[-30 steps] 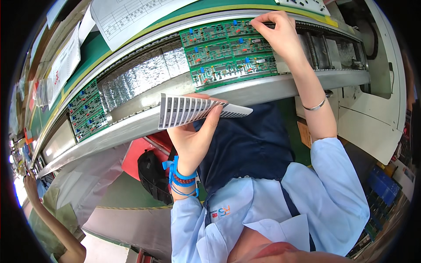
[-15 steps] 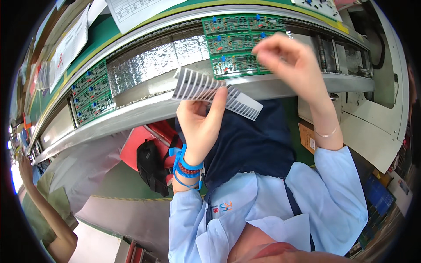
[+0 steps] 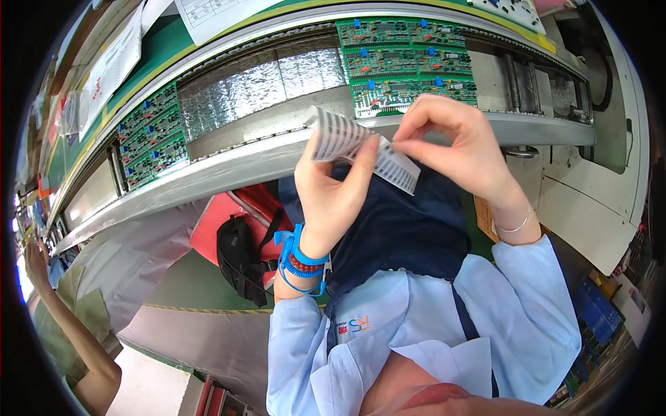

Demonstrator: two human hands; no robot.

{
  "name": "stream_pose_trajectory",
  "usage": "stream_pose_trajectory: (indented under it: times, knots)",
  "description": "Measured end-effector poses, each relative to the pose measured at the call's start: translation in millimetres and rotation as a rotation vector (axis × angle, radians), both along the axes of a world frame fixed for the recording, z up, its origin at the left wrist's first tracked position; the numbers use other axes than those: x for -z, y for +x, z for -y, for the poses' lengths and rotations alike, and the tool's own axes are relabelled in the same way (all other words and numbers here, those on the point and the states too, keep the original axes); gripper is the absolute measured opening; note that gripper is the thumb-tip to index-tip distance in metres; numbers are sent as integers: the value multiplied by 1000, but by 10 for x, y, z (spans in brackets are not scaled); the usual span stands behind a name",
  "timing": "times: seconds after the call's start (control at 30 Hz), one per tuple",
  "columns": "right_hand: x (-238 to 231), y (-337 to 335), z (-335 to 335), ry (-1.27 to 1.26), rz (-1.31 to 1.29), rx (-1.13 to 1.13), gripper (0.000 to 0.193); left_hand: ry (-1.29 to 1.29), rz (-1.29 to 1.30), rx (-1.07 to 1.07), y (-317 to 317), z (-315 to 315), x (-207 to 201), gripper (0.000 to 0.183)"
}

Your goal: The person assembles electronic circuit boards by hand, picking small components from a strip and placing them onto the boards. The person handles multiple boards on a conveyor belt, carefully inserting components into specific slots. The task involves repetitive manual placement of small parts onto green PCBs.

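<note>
white black-striped label sheet (image 3: 361,147), green circuit boards (image 3: 406,62)

White label sheet (image 3: 361,149) with rows of dark stripes, curled, held mid-air, apparently partly peeled

Bright, even light is filling the scene; foil panels (image 3: 263,87) are glaring, and fisheye edges are bending into black.

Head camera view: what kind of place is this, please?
Probably an electronics assembly line. Green circuit boards sit on a long metal conveyor rail, and the left hand, which wears a blue coiled wrist strap, holds a sheet of small labels.
</note>
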State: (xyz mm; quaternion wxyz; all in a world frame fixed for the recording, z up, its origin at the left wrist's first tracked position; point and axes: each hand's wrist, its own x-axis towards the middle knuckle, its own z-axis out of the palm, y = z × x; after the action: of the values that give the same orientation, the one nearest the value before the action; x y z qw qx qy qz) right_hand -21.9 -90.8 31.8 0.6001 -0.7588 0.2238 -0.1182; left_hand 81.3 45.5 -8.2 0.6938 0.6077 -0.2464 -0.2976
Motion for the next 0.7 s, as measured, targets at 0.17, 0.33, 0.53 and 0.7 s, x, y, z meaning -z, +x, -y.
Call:
stream_pose_trajectory:
  times: [0.17,0.33,0.53,0.7]
  knots:
    - [251,26,271,-319,36,267,14,21,-32,-49,52,-48,-19,10]
    - [273,125,211,-416,-50,272,21,13,-18,-61,40,-36,-24,11]
    - [326,162,186,-577,-124,298,25,20,-8,-51,44,-48,-24,12]
    - [369,134,208,-859,-151,284,25,23,-8,-46,41,-47,-7,12]
